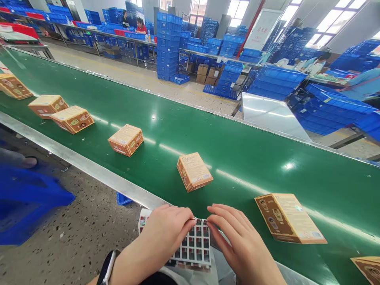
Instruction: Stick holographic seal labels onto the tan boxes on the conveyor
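Low in front of me, at the belt's near edge, is a sheet of small square stickers point(194, 247), laid out in a grid with white borders. My left hand point(166, 231) lies across the sheet and pinches its upper edge; the palm hides much of the left part. At the sheet's upper right corner, the thumb and fingertips of my right hand point(234, 233) come together on the edge. Just beyond my hands a brown and cream carton point(195, 172) rests on the green belt. To the right, another carton point(289, 217) bears a small shiny sticker on its cream face.
The green conveyor belt point(166, 126) runs diagonally past me with a metal rim. More cartons point(126, 139) sit along it to the left, and one point(368, 269) at the lower right. Blue crates point(169, 45) stand stacked beyond. People work at far tables. A blue crate point(26, 202) is at lower left.
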